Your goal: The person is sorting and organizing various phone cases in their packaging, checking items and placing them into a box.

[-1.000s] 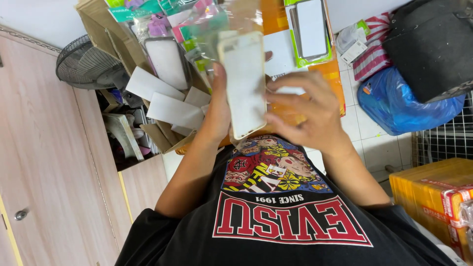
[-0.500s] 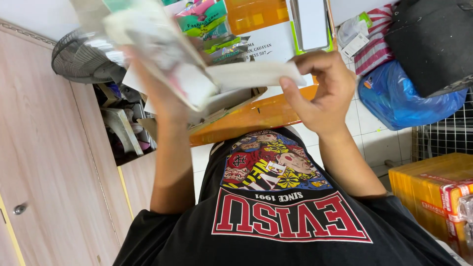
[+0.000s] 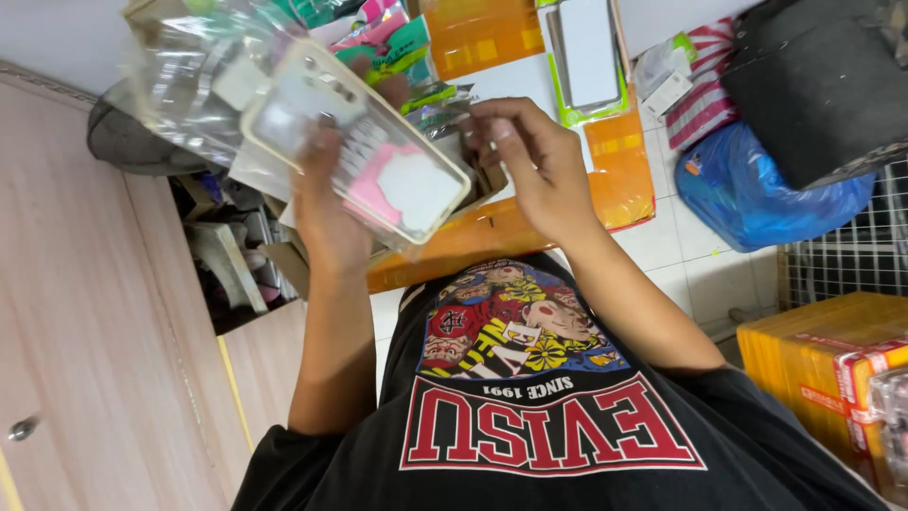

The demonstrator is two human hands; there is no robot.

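My left hand (image 3: 331, 213) holds a clear phone case (image 3: 364, 142) tilted across the upper middle of the view, together with a crinkled clear plastic bag (image 3: 184, 80) that hangs off its left end. A pink and white patch shows through the case. My right hand (image 3: 530, 161) is just right of the case, fingers curled near its lower right corner; I cannot tell whether it touches the case. An orange cardboard box (image 3: 473, 241) lies just below both hands, above my black printed shirt.
A pale wooden cabinet (image 3: 85, 341) runs down the left with an open shelf of boxes (image 3: 232, 255). A blue plastic bag (image 3: 757, 185) and a black bag (image 3: 813, 85) sit at the right, yellow-orange packs (image 3: 823, 360) at lower right. Packaged phone cases (image 3: 586, 52) lie on the tiled floor.
The left hand has turned the case flat toward me and brought it down and rightward. The white paper strip the right hand held is gone from view; that hand now curls by the case's corner.
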